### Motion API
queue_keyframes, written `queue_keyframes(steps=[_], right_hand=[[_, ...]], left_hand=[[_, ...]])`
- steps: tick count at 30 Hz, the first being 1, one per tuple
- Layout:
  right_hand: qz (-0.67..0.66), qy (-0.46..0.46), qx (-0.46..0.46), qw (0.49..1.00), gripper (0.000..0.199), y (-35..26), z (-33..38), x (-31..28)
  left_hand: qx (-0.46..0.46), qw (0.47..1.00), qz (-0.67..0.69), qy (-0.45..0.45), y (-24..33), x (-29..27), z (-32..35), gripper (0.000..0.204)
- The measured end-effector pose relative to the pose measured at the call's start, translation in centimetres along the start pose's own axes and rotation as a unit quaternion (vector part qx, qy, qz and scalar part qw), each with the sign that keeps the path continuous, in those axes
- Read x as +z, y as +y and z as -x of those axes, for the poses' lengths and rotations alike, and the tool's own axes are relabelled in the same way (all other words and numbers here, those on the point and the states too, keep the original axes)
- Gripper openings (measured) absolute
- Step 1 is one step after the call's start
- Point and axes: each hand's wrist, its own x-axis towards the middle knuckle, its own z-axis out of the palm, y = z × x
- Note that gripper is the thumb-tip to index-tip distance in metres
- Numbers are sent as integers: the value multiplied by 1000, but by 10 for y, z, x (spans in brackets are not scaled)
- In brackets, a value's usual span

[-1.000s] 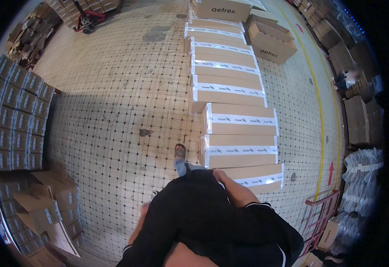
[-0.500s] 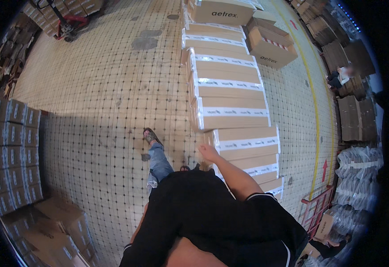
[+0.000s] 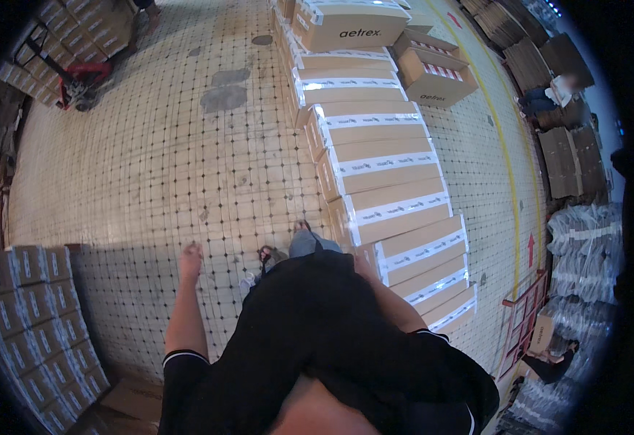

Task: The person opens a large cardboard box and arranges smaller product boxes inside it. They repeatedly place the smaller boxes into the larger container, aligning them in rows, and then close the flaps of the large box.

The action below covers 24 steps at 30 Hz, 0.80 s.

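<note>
My left hand swings forward over the tiled floor, its fingers loosely curled around nothing. My right hand hangs close to my side, partly hidden by my black shirt, and its fingers do not show. Nearest to it is the row of long brown cartons on my right, sealed with white printed tape. Whether the right hand touches a carton I cannot tell. My feet show below me on the tiles.
An open carton stands right of the row, and a larger carton lies on top at its far end. Stacked boxes rise at left. A red pallet jack stands far left; a person sits far right.
I have stepped forward along the carton row. My left hand has swung out into view, while my right hand has dropped back beside my body. The left stack now sits lower in view.
</note>
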Motion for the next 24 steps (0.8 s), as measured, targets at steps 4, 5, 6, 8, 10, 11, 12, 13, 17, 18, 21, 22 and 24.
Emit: queue_keyframes(steps=[4,5,6,8,10,11,12,13,17,18,21,22,24], right_hand=[[12,-50,55,997,54,-75,-28,-23],[16,-55,63,996,53,-90,-35,-29],[22,-54,59,997,52,-103,-44,-32],[38,-74,48,995,53,-122,-79,-31],[45,-82,62,994,57,-129,-116,-16],[52,-161,89,981,59,-137,-144,-9],[74,-159,9,984,54,-136,-163,-4],[16,-203,-16,979,48,-142,-188,-6],[207,-216,-8,954,30,-221,-292,-43],[194,-183,-57,962,31,-246,-313,-62],[180,-123,-60,974,40,-333,-376,-123],[174,-115,-50,977,43,-361,-396,-140],[46,-17,-16,999,47,-409,-433,-167]], left_hand=[[51,985,158,52,97,-33,-67,34],[80,986,134,65,103,-38,-80,33],[72,981,169,57,100,-33,-91,31],[32,996,72,34,75,-20,-104,33],[16,997,-74,-14,38,4,-100,43],[119,916,-372,-87,23,8,-97,33],[129,876,-428,-180,10,17,-93,32],[98,903,-383,-169,3,22,-90,32],[-9,945,-271,-181,26,21,-108,32],[-21,950,-258,-175,41,22,-122,32],[-59,972,-187,-127,105,20,-179,32],[-90,986,-108,-94,130,17,-202,32],[-149,982,114,-17,186,11,-251,33]])
